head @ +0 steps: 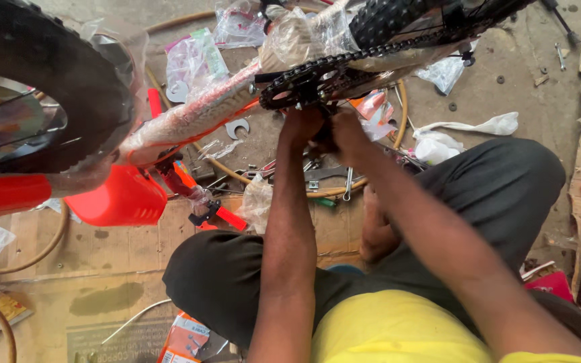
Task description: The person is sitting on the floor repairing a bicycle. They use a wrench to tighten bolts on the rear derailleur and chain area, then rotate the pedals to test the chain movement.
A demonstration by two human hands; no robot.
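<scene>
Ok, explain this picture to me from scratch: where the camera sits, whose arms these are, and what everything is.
The camera is worn on a person's head and looks down, so the two bare arms are that person's own. They sit on the ground in dark trousers and a yellow shirt. Both the left hand and the right hand reach up to the chainring of a bicycle wrapped in clear plastic; what the fingers grip is hidden. A knobbly tyre fills the upper left, beside an orange plastic part. On the flattened cardboard and concrete lie spanners, plastic bags and small parts.
</scene>
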